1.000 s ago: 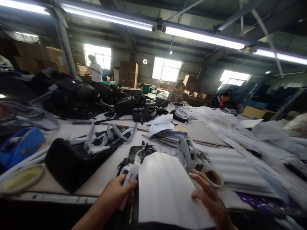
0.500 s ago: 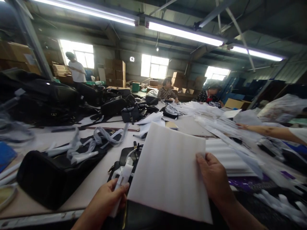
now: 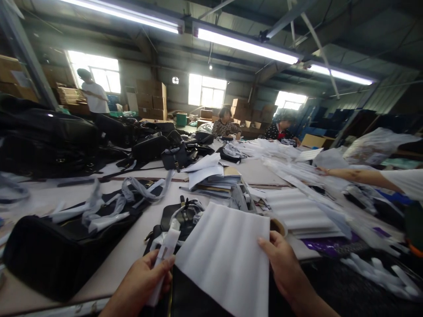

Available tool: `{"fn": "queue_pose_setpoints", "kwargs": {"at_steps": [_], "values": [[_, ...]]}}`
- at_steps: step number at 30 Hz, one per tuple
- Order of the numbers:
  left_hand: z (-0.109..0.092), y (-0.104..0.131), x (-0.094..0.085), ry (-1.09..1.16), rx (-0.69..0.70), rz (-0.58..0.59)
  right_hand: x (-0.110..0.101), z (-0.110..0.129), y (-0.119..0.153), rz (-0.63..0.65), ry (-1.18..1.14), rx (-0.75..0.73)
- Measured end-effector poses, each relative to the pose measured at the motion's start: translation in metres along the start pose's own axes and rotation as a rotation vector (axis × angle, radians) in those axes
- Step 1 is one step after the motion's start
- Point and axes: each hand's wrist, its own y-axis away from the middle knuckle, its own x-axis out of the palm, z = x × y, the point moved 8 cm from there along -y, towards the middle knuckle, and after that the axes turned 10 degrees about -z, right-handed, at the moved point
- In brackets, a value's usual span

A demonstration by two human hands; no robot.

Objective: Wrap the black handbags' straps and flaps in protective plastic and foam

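Observation:
My right hand [image 3: 286, 264] pinches the right edge of a white foam sheet [image 3: 228, 255], which tilts over a black bag [image 3: 191, 295] in front of me. My left hand [image 3: 145, 275] is closed around a narrow strap wrapped in white foam [image 3: 167, 248], left of the sheet. Just beyond lies the upper part of the black bag, with dark leather and wrapped strap ends showing. The sheet hides much of the bag's body.
Another black bag [image 3: 42, 255] with plastic-wrapped handles lies at left. Stacked foam sheets [image 3: 304, 211] are on the right, beside a tape roll [image 3: 277, 226]. Papers [image 3: 214, 176] sit mid-table. A co-worker's arm [image 3: 357, 177] reaches in from the right; other people stand or sit farther back.
The foam sheet has come down and toward me, uncovering the papers and tape roll behind it. My right hand has lowered with it; my left hand keeps hold of the wrapped strap.

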Motion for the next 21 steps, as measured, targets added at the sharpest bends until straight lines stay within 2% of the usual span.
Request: {"fn": "queue_pose_setpoints", "kwargs": {"at_steps": [8, 10, 14, 18, 21], "values": [[-0.006, 0.005, 0.001, -0.043, 0.042, 0.026, 0.013, -0.025, 0.061, 0.316, 0.005, 0.361], [-0.007, 0.006, 0.002, -0.042, 0.053, 0.032, 0.018, -0.028, 0.074, 0.397, 0.024, 0.410], [-0.008, 0.008, 0.003, 0.014, 0.039, 0.065, 0.026, -0.030, 0.079, 0.453, 0.168, 0.329], [-0.007, 0.010, 0.003, 0.037, 0.013, 0.112, 0.030, -0.032, 0.073, 0.365, 0.348, 0.158], [-0.009, 0.011, 0.001, 0.055, 0.023, 0.116, 0.032, -0.034, 0.077, 0.332, 0.362, 0.152]]}}
